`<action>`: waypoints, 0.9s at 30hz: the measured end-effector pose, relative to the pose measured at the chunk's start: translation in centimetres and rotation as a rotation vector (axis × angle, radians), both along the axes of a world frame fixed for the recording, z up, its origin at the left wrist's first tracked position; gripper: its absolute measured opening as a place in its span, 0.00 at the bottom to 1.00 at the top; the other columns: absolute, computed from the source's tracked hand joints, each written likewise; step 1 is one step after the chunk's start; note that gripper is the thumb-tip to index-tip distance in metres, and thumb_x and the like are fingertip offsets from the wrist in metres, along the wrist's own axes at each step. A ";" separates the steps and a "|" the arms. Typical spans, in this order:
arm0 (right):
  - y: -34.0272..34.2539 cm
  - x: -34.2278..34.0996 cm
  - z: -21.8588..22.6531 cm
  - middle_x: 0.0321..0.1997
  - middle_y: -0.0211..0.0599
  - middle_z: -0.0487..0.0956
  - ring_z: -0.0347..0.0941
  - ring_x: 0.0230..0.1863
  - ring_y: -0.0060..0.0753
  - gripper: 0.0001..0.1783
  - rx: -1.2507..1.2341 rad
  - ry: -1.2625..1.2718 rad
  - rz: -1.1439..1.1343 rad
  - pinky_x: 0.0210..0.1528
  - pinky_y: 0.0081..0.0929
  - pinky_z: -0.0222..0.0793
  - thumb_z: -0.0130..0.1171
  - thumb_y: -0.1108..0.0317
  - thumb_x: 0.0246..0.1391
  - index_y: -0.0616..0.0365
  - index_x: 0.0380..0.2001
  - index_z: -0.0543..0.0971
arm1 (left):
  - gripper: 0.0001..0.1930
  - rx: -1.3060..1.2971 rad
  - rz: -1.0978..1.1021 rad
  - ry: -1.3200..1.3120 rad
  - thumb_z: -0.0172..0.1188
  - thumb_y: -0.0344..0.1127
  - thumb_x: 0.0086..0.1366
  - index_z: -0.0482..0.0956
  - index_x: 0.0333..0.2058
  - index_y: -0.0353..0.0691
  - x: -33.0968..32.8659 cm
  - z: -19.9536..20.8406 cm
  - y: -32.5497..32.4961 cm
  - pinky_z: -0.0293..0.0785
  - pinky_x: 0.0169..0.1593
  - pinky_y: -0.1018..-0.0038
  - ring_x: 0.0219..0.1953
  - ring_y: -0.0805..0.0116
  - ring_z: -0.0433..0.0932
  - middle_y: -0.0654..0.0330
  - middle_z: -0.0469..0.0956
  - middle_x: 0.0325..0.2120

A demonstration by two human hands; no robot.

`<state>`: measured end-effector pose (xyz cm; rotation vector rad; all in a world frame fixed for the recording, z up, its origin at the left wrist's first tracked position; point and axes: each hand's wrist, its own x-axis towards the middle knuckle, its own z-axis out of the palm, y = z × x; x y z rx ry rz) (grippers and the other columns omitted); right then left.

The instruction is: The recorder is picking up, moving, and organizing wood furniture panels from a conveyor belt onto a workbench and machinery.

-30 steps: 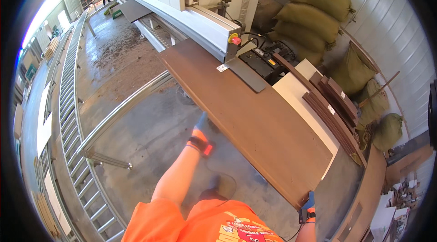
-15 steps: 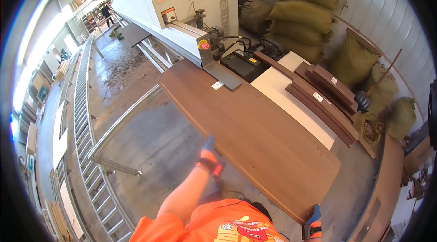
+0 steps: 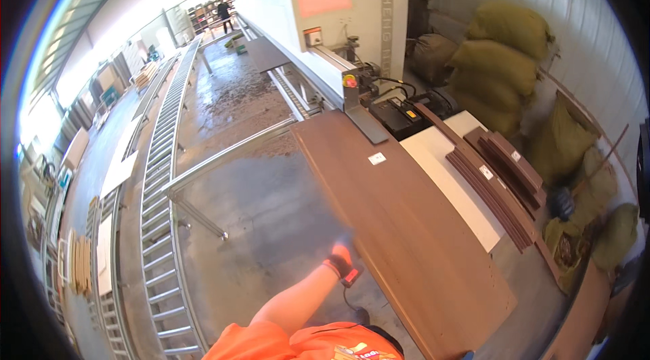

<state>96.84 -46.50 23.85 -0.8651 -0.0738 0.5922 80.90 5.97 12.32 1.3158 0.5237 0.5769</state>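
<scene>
A long brown board (image 3: 399, 224) with a small white label stretches from the machine toward me. At its left edge is my left hand (image 3: 342, 251), in an orange glove with grey-blue fingers, closed on the edge; motion blurs the fingertips. Only a sliver of my right hand (image 3: 468, 355) shows at the bottom of the picture, by the board's near corner, and its fingers are hidden. The far end of the board lies beside a dark metal plate (image 3: 367, 124) on the white machine (image 3: 352, 28).
Right of the board, stacked brown panels (image 3: 479, 174) lie on a pale board (image 3: 447, 184). Green sacks (image 3: 497, 62) are piled by the wall. A metal frame (image 3: 203, 170) and a roller conveyor (image 3: 159, 224) stand to the left. Another person (image 3: 224, 14) is far off.
The view has turned left and risen, so the scene sits farther right. The board's label is now farther from the metal plate. My right hand has mostly dropped out of view.
</scene>
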 end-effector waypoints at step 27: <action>4.2 -8.8 6.0 0.61 0.35 0.69 0.62 0.60 0.32 0.28 -0.383 -0.136 0.139 0.61 0.31 0.58 0.44 0.51 0.61 0.57 0.57 0.70 | 0.30 -1.508 0.755 -0.415 0.46 0.59 0.65 0.68 0.57 0.42 -45.8 18.1 -19.0 0.64 0.59 0.60 0.55 0.54 0.70 0.59 0.70 0.57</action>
